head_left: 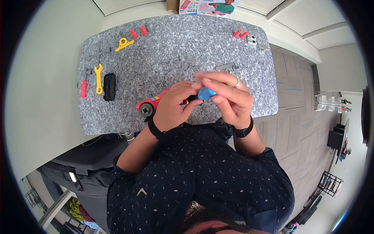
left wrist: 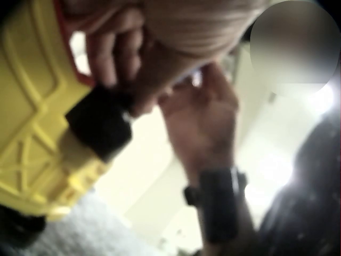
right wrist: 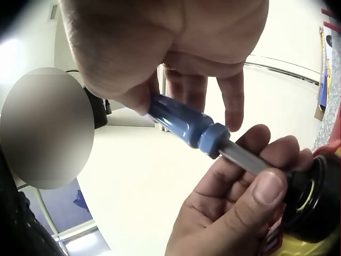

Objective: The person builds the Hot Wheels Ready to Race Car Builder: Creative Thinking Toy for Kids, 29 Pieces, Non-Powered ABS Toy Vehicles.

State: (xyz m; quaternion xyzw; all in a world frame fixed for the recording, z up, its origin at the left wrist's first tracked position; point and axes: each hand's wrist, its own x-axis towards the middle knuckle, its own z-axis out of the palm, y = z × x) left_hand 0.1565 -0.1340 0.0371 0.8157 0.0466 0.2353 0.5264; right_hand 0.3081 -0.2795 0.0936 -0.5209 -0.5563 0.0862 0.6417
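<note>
My left hand (head_left: 171, 107) holds a red toy car (head_left: 155, 100) near the table's front edge, its yellow underside (left wrist: 26, 106) showing in the left wrist view. My right hand (head_left: 233, 95) grips a screwdriver by its blue handle (right wrist: 181, 120), thumb and fingertips round the back part. The grey shaft (right wrist: 242, 156) runs between the left thumb (right wrist: 264, 194) and fingers, toward a black wheel (right wrist: 314, 202) on the car. The left fingers hide the screwdriver's tip. A square-looking black part (left wrist: 101, 124) sits beside the left fingers.
On the speckled table (head_left: 175, 50), a black tray (head_left: 110, 86), yellow wrench (head_left: 99, 79), red screwdriver (head_left: 83, 89) and grey cross-shaped part (head_left: 99, 54) lie left. Yellow piece (head_left: 124, 44) and red pegs (head_left: 138, 32) are back left; more pegs (head_left: 240, 34) back right. Grey parts (head_left: 230, 67) lie beyond my right hand.
</note>
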